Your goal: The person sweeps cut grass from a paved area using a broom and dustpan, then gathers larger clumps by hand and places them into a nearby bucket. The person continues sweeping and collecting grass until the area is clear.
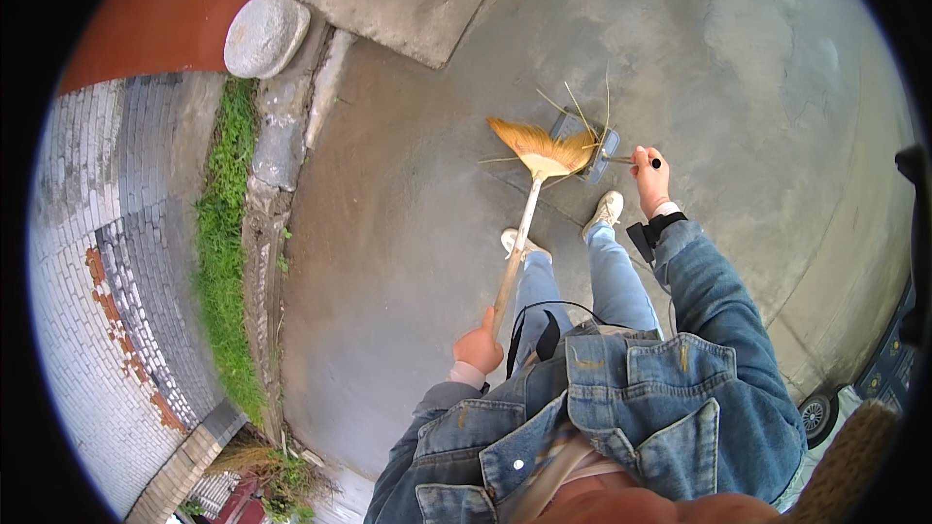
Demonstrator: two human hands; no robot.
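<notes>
My left hand (478,349) is closed around the wooden handle of a broom (542,149), near its lower end in the picture. The broom's yellow straw bristles fan out over the left part of a grey dustpan (597,169). In my right hand (650,178) is the dustpan's thin upright handle, its dark tip showing above my fingers. Several long dry stalks (575,103) stick out around the bristles and the pan. What lies in the pan under the bristles is mostly hidden.
Concrete ground (378,233) surrounds my shoes (604,211). At left run a broken stone kerb (262,240), a grass strip (226,233) and a brick wall (145,269). A rounded stone (266,35) lies at upper left, a raised slab (408,0) beside it. A wheel (817,416) shows at lower right.
</notes>
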